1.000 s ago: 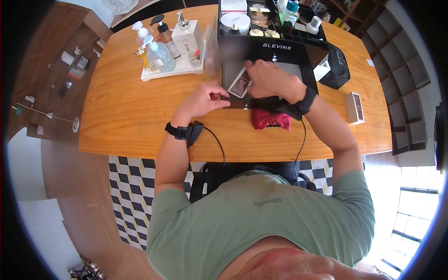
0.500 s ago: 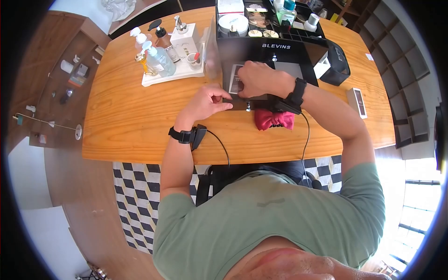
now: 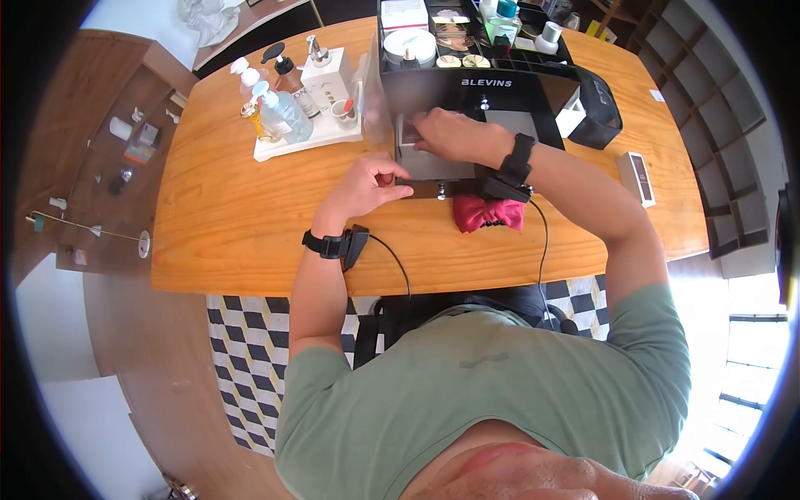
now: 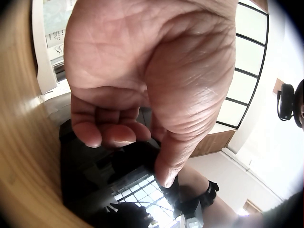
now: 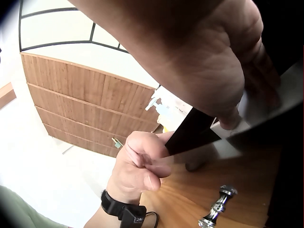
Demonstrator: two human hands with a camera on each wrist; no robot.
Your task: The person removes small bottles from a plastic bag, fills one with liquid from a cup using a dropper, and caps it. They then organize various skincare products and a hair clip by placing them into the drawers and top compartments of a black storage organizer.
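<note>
Inside the pulled-out drawer (image 3: 450, 169) of a black glossy organizer, my right hand (image 3: 454, 136) holds a small white box with a dark face (image 3: 407, 133) near the left inner wall. In the right wrist view the thumb presses the edge of that white box (image 5: 231, 127), while the fingers are partly hidden in shadow. My left hand (image 3: 367, 183) is at the drawer's front left corner, its thumb outside the dark front panel and its index finger at the top edge. The left wrist view shows the other left fingers (image 4: 118, 135) curled before the glossy panel.
A red bow (image 3: 488, 214) lies just before the drawer. Pump bottles (image 3: 287, 117) stand on a white tray (image 3: 312, 143) to the left. To the right are a black bag (image 3: 598, 112) and another small white box (image 3: 637, 178). Cosmetics fill the organizer's top (image 3: 492, 62).
The right hand has carried the small box further back and left in the drawer, turning it from tilted to nearly straight. The left hand has stayed at the drawer's corner.
</note>
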